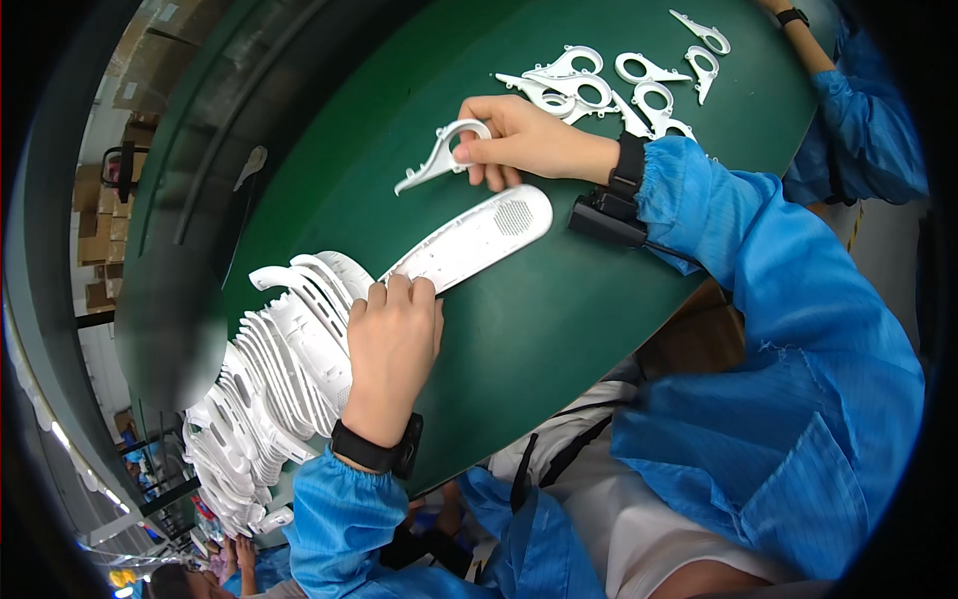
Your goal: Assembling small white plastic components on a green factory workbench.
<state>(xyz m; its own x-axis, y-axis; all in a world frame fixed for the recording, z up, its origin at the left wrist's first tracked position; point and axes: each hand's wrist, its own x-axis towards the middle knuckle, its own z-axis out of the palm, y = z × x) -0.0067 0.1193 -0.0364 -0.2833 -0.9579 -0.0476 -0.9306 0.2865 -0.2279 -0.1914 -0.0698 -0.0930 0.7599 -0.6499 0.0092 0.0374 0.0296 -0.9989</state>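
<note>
- Broad green surface, matte and smooth, bending toward the rim of the view.
- Blue right sleeve, finely striped and creased, sweeping in from the right with forearm reaching across leftward; blue left sleeve, gathered at the wrist, rising from the lower edge.
- Leaning at left, a dense row of nested white shells, curved and ribbed, edges overlapping.
- Beyond the right wrist, scattered white ring-headed pieces, tapering to points, some overlapping.
- Between both hands, flat on the surface, a long white panel: rounded end, low rim, round patch of tiny perforations.
- Left hand, knuckles up, fingers bent over the panel's lower-left end; cannot tell whether gripped beneath.
- Right hand, raised above the panel's far edge, thumb and fingers closed on the ring of one tapered white piece, tip pointing lower left.
</note>
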